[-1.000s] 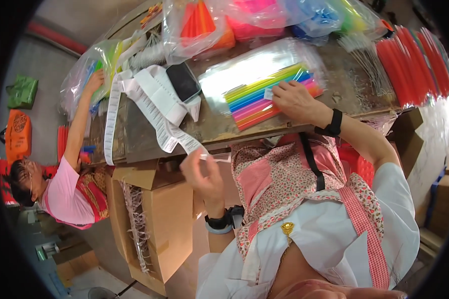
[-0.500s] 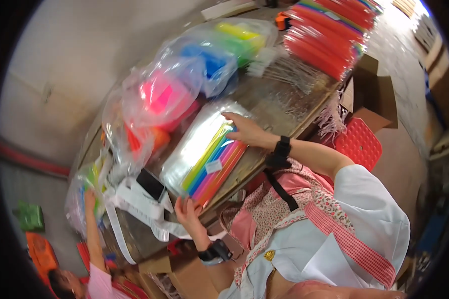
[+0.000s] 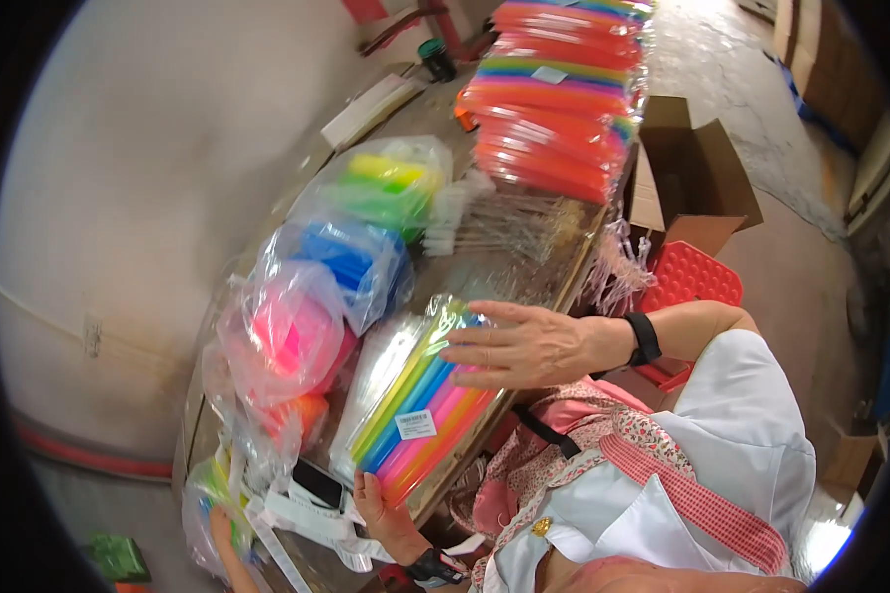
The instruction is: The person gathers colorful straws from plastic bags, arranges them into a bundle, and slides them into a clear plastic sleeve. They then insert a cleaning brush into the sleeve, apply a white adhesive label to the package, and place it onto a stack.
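A flat clear-plastic pack of straw-like coloured tubes point(image 3: 420, 395), in yellow, blue, pink, orange and red, lies on the worktable with a white label on it. My right hand point(image 3: 534, 346) rests across its far end, palm down, fingers stretched and slightly apart. At the pack's near end my left hand point(image 3: 386, 519) stands with its fingers extended, touching or close to the edge. Empty-looking clear plastic sleeves point(image 3: 371, 381) lie under and beside the pack's left side.
Clear bags of pink point(image 3: 282, 331), blue point(image 3: 341, 259) and yellow-green tubes point(image 3: 391, 183) line the table's left. Finished-looking packs point(image 3: 554, 99) are piled at the far end. Beyond the right edge stand an open carton point(image 3: 702, 168) and red stool point(image 3: 692, 277). Another person's hand point(image 3: 222, 534) reaches a bag, lower left.
My right hand has gone from gripping the pack's far corner to lying flat over its end. The view has swung, showing more of the piled packs. My left hand stays at the near end.
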Action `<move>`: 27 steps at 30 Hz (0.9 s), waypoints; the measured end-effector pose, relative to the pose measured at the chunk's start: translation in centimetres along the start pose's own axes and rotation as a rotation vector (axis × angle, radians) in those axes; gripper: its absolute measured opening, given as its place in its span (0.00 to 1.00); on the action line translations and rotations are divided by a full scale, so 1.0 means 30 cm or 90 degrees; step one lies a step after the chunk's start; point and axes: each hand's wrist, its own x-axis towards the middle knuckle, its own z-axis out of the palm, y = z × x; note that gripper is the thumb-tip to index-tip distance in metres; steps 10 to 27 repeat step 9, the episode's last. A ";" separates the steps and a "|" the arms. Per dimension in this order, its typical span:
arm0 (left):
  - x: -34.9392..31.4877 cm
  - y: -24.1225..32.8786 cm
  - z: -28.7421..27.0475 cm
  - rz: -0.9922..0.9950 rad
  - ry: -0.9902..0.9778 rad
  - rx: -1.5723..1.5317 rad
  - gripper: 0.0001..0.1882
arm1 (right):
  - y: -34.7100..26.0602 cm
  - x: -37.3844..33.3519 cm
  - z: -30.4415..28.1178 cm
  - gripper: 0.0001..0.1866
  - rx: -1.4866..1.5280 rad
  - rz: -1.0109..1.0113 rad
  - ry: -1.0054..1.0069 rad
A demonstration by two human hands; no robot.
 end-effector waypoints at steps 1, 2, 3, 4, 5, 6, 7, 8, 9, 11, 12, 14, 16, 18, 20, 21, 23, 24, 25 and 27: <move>0.018 0.015 0.078 0.006 -0.043 -0.015 0.21 | 0.032 -0.023 -0.028 0.25 -0.047 0.021 0.012; 0.036 0.029 0.152 0.013 -0.086 -0.029 0.22 | 0.067 -0.046 -0.057 0.25 -0.093 0.041 0.026; 0.057 0.038 0.212 0.020 -0.128 -0.044 0.23 | 0.104 -0.071 -0.089 0.25 -0.140 0.060 0.039; 0.083 0.047 0.257 0.023 -0.141 -0.045 0.23 | 0.141 -0.096 -0.130 0.25 -0.151 0.066 0.041; 0.103 0.057 0.299 -0.008 -0.247 -0.090 0.25 | 0.174 -0.127 -0.190 0.21 -0.186 0.084 0.087; 0.124 0.066 0.336 -0.039 -0.352 -0.133 0.27 | 0.208 -0.157 -0.253 0.17 -0.221 0.101 0.133; 0.140 0.071 0.369 -0.071 -0.458 -0.177 0.29 | 0.240 -0.186 -0.324 0.17 -0.263 0.143 0.149; 0.156 0.061 0.380 -0.079 -0.430 -0.072 0.30 | 0.279 -0.213 -0.394 0.16 -0.306 0.184 0.166; 0.173 0.038 0.371 -0.087 -0.399 0.032 0.32 | 0.332 -0.243 -0.459 0.21 -0.387 0.212 0.183; 0.173 0.038 0.371 -0.087 -0.399 0.032 0.32 | 0.332 -0.243 -0.459 0.21 -0.387 0.212 0.183; 0.173 0.038 0.371 -0.087 -0.399 0.032 0.32 | 0.332 -0.243 -0.459 0.21 -0.387 0.212 0.183; 0.173 0.038 0.371 -0.087 -0.399 0.032 0.32 | 0.332 -0.243 -0.459 0.21 -0.387 0.212 0.183; 0.173 0.038 0.371 -0.087 -0.399 0.032 0.32 | 0.332 -0.243 -0.459 0.21 -0.387 0.212 0.183; 0.173 0.038 0.371 -0.087 -0.399 0.032 0.32 | 0.332 -0.243 -0.459 0.21 -0.387 0.212 0.183; 0.173 0.038 0.371 -0.087 -0.399 0.032 0.32 | 0.332 -0.243 -0.459 0.21 -0.387 0.212 0.183; 0.173 0.038 0.371 -0.087 -0.399 0.032 0.32 | 0.332 -0.243 -0.459 0.21 -0.387 0.212 0.183; 0.173 0.038 0.371 -0.087 -0.399 0.032 0.32 | 0.332 -0.243 -0.459 0.21 -0.387 0.212 0.183; 0.173 0.038 0.371 -0.087 -0.399 0.032 0.32 | 0.332 -0.243 -0.459 0.21 -0.387 0.212 0.183; 0.173 0.038 0.371 -0.087 -0.399 0.032 0.32 | 0.332 -0.243 -0.459 0.21 -0.387 0.212 0.183; 0.173 0.038 0.371 -0.087 -0.399 0.032 0.32 | 0.332 -0.243 -0.459 0.21 -0.387 0.212 0.183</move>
